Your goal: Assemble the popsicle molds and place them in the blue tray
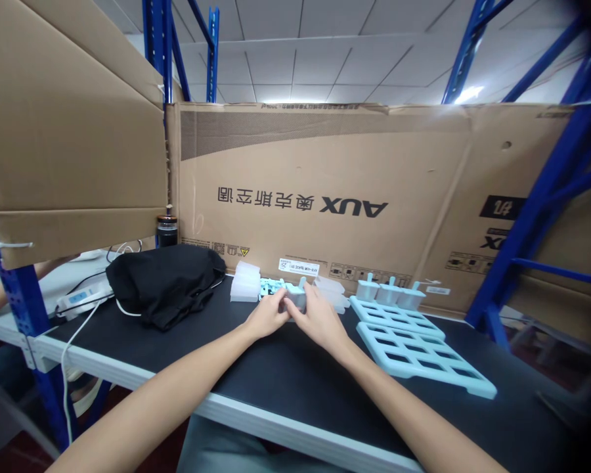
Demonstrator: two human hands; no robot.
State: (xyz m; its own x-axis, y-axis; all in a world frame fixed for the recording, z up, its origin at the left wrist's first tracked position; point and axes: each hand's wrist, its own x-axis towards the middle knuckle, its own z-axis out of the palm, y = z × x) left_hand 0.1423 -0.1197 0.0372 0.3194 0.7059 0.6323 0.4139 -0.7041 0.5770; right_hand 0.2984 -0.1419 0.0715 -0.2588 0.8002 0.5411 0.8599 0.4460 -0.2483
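- Fingers of left hand [267, 315] and right hand [320, 316]: curled, gripping a pale-blue plastic mould with upright handle [298, 299], thumbs close together.
- Light-blue plastic sticks [270, 286]: 11 o'clock of hands.
- Translucent white plastic pieces: 10 o'clock [245, 284] and 1 o'clock [331, 293].
- Three pale-blue handled cups [389, 293]: 2 o'clock.
- Two light-blue slotted plastic trays [423, 355]: 3 o'clock.
- Crumpled black cloth [165, 282]: 9 o'clock.
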